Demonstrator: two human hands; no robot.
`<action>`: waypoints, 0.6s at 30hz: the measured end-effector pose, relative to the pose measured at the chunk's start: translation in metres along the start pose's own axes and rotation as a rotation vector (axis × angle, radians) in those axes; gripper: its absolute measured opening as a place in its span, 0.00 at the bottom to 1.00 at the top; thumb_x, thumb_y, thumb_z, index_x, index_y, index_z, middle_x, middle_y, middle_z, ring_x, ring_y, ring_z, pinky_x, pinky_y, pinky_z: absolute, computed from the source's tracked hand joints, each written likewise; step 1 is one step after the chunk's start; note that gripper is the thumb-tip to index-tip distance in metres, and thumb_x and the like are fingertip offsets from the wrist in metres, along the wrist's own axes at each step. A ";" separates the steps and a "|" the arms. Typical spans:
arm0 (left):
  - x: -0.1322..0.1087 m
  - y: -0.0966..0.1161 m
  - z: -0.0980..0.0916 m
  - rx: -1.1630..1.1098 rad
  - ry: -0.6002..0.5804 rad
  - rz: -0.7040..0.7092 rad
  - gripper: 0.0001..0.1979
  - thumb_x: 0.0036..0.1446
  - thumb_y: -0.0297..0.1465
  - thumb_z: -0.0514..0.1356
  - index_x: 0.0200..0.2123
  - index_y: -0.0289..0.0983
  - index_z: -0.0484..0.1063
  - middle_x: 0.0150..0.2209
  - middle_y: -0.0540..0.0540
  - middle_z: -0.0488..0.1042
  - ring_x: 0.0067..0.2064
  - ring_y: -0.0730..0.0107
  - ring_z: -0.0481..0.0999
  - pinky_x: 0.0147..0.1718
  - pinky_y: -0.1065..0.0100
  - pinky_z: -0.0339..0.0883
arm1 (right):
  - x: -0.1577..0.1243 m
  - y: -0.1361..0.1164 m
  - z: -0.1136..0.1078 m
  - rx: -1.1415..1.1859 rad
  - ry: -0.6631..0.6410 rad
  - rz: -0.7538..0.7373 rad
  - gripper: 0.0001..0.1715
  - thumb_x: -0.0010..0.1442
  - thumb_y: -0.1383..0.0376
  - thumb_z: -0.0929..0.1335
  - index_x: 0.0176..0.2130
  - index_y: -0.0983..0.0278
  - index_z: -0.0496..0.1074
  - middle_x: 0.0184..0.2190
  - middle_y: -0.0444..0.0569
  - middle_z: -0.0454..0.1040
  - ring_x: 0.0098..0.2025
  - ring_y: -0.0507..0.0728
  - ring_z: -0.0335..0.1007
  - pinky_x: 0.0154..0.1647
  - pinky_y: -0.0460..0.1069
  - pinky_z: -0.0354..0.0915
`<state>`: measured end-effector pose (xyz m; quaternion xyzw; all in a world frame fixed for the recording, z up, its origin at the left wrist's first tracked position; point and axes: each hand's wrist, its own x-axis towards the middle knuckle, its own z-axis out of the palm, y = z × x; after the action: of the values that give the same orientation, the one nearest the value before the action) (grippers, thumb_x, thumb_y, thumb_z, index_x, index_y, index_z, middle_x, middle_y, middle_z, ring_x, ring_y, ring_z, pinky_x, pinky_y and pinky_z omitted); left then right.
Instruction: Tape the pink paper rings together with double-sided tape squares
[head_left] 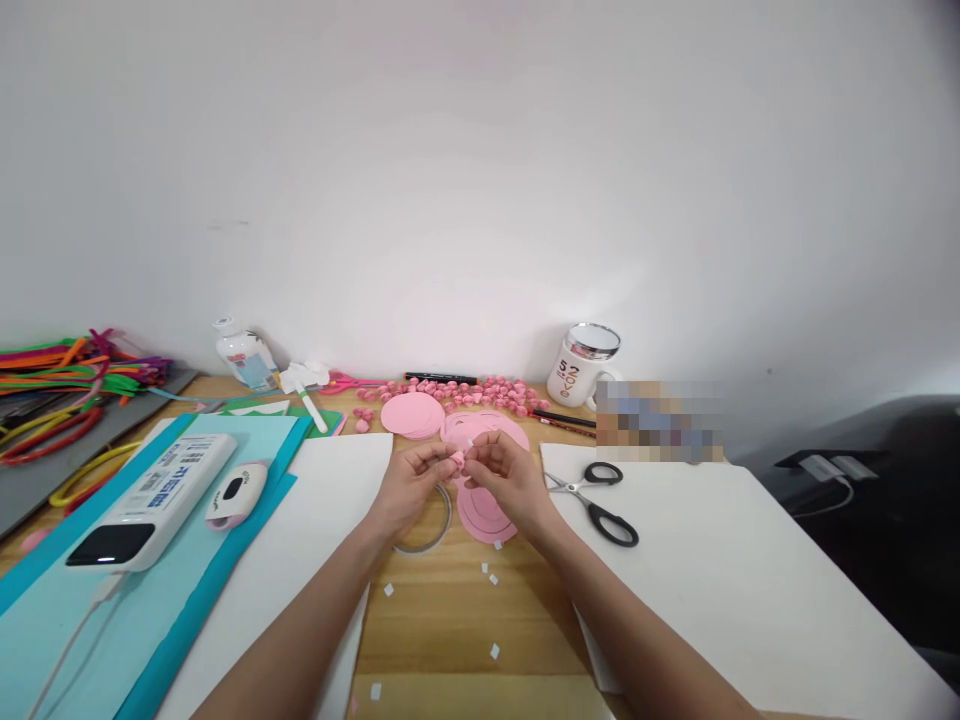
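My left hand (409,487) and my right hand (504,474) meet above the wooden desk (465,610), fingertips pinched together on a small pink paper piece (457,459). Under my right hand lies a pink paper spiral disc (480,517). A thin ring of clear tape (437,530) lies below my left hand. Just beyond the hands are more pink paper circles (412,414) and a scatter of several small pink rolled paper pieces (480,391).
Black-handled scissors (600,500) lie on white paper (720,580) at right. A white mug (581,364) stands at the back. At left, blue sheets (97,620) bear a white power bank (150,503) and a small pink-white device (235,493). Coloured pipe cleaners (67,380) lie far left. Small white scraps (487,573) dot the desk.
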<state>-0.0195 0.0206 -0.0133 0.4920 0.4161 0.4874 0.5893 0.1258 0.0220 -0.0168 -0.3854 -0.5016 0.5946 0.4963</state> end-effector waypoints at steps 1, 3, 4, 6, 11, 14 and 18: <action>0.000 0.000 -0.001 0.017 0.020 0.008 0.09 0.43 0.31 0.63 0.30 0.33 0.75 0.25 0.49 0.73 0.29 0.74 0.69 0.31 0.72 0.62 | 0.000 0.000 0.000 -0.021 0.007 -0.015 0.18 0.44 0.58 0.71 0.31 0.62 0.62 0.26 0.42 0.67 0.29 0.51 0.66 0.31 0.49 0.67; 0.000 0.000 -0.002 0.036 0.067 0.020 0.09 0.42 0.31 0.64 0.30 0.34 0.75 0.26 0.49 0.73 0.28 0.75 0.69 0.31 0.73 0.62 | 0.000 -0.001 -0.001 -0.041 0.012 -0.035 0.16 0.44 0.57 0.70 0.29 0.63 0.64 0.27 0.44 0.67 0.30 0.51 0.66 0.33 0.49 0.68; 0.001 0.000 -0.003 0.039 0.082 0.026 0.09 0.42 0.31 0.64 0.31 0.34 0.75 0.26 0.49 0.74 0.28 0.75 0.69 0.31 0.73 0.62 | 0.000 -0.003 -0.001 -0.043 0.002 -0.038 0.16 0.45 0.56 0.70 0.29 0.63 0.65 0.27 0.44 0.67 0.31 0.51 0.66 0.34 0.49 0.68; 0.001 0.000 -0.004 0.050 0.080 0.029 0.09 0.43 0.31 0.64 0.31 0.34 0.75 0.27 0.49 0.74 0.29 0.75 0.69 0.31 0.73 0.62 | 0.000 -0.004 -0.002 -0.044 -0.029 -0.028 0.15 0.46 0.55 0.69 0.28 0.64 0.67 0.27 0.45 0.67 0.31 0.51 0.66 0.34 0.49 0.68; 0.001 -0.002 -0.005 0.062 0.070 0.021 0.09 0.43 0.31 0.63 0.31 0.35 0.75 0.27 0.50 0.74 0.29 0.74 0.69 0.32 0.72 0.63 | 0.000 -0.005 -0.002 -0.060 -0.072 0.031 0.15 0.45 0.55 0.69 0.26 0.66 0.68 0.25 0.43 0.67 0.27 0.49 0.64 0.33 0.49 0.68; 0.001 -0.002 -0.005 0.030 0.067 0.015 0.10 0.43 0.31 0.64 0.31 0.34 0.74 0.26 0.49 0.74 0.28 0.74 0.69 0.32 0.72 0.63 | 0.000 -0.005 -0.001 -0.035 -0.092 0.053 0.16 0.44 0.55 0.70 0.25 0.66 0.69 0.25 0.43 0.68 0.28 0.50 0.65 0.36 0.50 0.67; 0.001 -0.001 -0.005 0.016 0.050 0.009 0.10 0.43 0.30 0.64 0.31 0.34 0.75 0.27 0.49 0.74 0.29 0.74 0.69 0.32 0.72 0.63 | -0.001 -0.006 -0.001 -0.044 -0.090 0.065 0.16 0.44 0.55 0.70 0.25 0.67 0.70 0.24 0.44 0.70 0.28 0.51 0.67 0.36 0.50 0.67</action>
<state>-0.0242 0.0229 -0.0156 0.4864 0.4323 0.4988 0.5725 0.1285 0.0212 -0.0108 -0.3851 -0.5236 0.6160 0.4450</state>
